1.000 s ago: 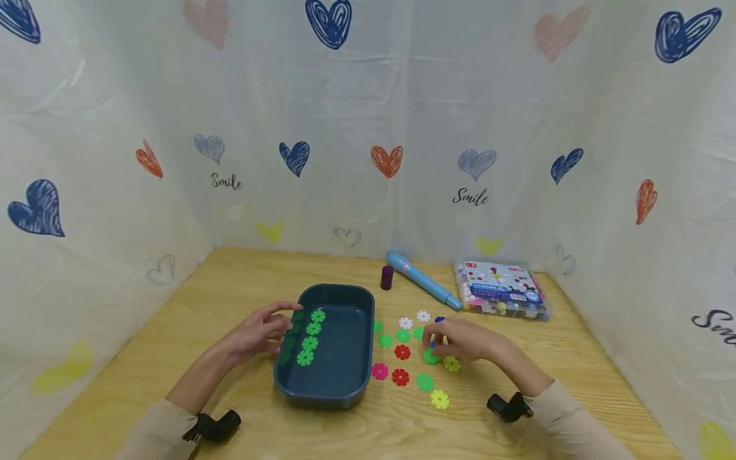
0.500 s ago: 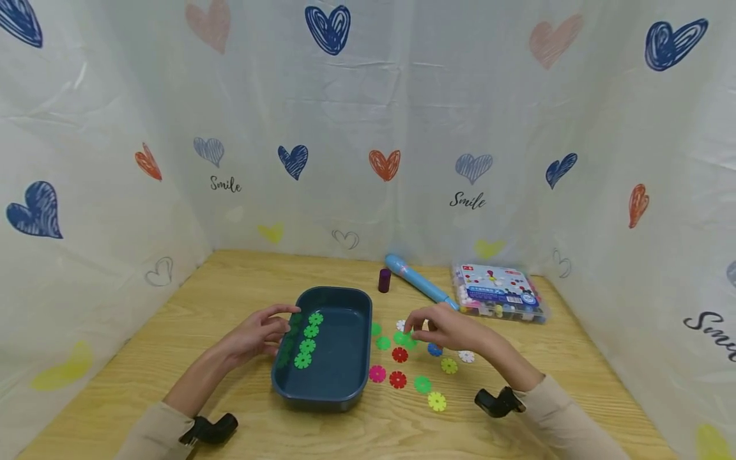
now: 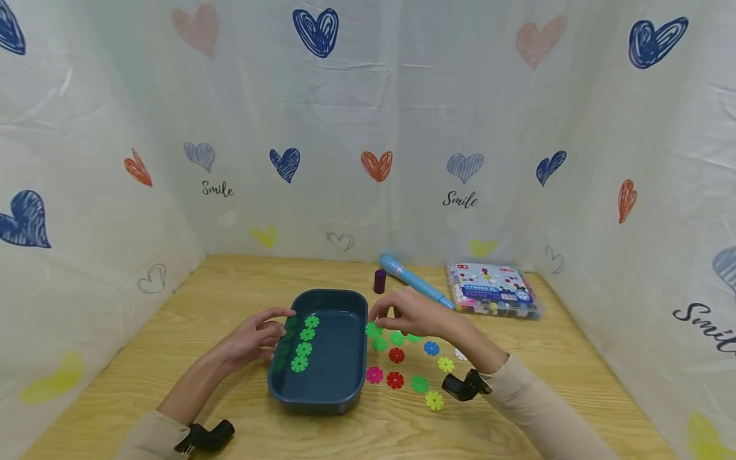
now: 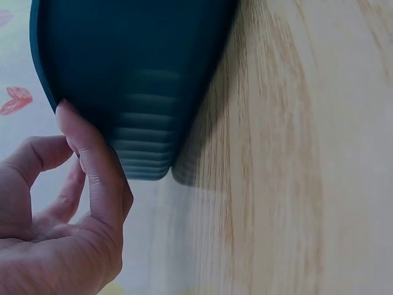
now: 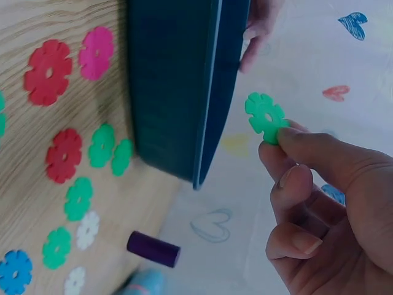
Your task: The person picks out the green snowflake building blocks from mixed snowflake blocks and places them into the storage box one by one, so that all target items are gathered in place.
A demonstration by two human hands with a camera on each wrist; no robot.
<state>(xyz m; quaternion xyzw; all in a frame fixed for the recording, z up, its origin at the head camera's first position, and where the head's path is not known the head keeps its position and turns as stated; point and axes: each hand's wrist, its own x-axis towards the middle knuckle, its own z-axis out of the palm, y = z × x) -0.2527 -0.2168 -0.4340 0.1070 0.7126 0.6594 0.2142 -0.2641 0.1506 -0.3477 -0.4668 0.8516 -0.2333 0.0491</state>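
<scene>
In the head view, a dark blue-green rectangular basin (image 3: 339,383) stands on the table, with several green flower-shaped plastic discs (image 3: 304,349) in a row along its left inside. My left hand (image 3: 248,342) touches the basin's left rim with its fingertips, the other fingers lying loose against the outer side (image 4: 92,184). My right hand (image 3: 416,312) pinches a green flower-shaped disc (image 5: 258,109) between thumb and forefinger, just right of the basin's right rim. Its remaining fingers are curled and hold nothing. More discs lie below it: green, red (image 3: 396,355), pink (image 3: 375,375), yellow (image 3: 445,365), blue (image 3: 431,348) and white.
Behind the discs lie a light blue pen-shaped tube (image 3: 414,281) and a small dark purple cylinder (image 3: 380,281). A clear plastic case (image 3: 494,291) of coloured beads sits at the back right. A white heart-printed curtain (image 3: 345,115) encloses the wooden table (image 3: 241,281).
My right hand has moved left from among the discs to the basin's right rim, with a green disc now pinched in its fingers. The left hand stays at the left rim.
</scene>
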